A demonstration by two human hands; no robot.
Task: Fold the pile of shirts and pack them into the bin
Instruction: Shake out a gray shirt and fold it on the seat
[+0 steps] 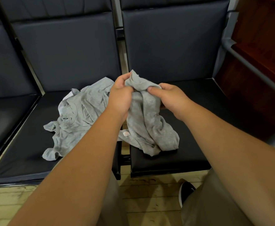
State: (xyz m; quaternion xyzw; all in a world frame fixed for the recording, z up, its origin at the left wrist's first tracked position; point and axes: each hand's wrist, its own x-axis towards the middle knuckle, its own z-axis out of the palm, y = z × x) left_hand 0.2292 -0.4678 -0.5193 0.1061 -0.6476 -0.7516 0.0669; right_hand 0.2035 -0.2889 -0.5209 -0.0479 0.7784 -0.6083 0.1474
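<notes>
1. Over the gap between two dark padded seats, a grey shirt hangs bunched from both hands. Its lower folds rest on the front of the right seat, and a small label shows near the gap.
2. The left grip curls round the shirt's top edge. The right grip pinches the same edge just beside it, thumb on top. Both hold cloth, close together.
3. A pile of grey shirts lies crumpled on the left seat, just beside the held one.
4. This looks like the start of folding one shirt: finding an edge. The next move likely calls for drawing the hands apart along that edge, then laying the shirt flat on a seat.
5. No bin is in view, so I cannot tell what it holds.
</notes>
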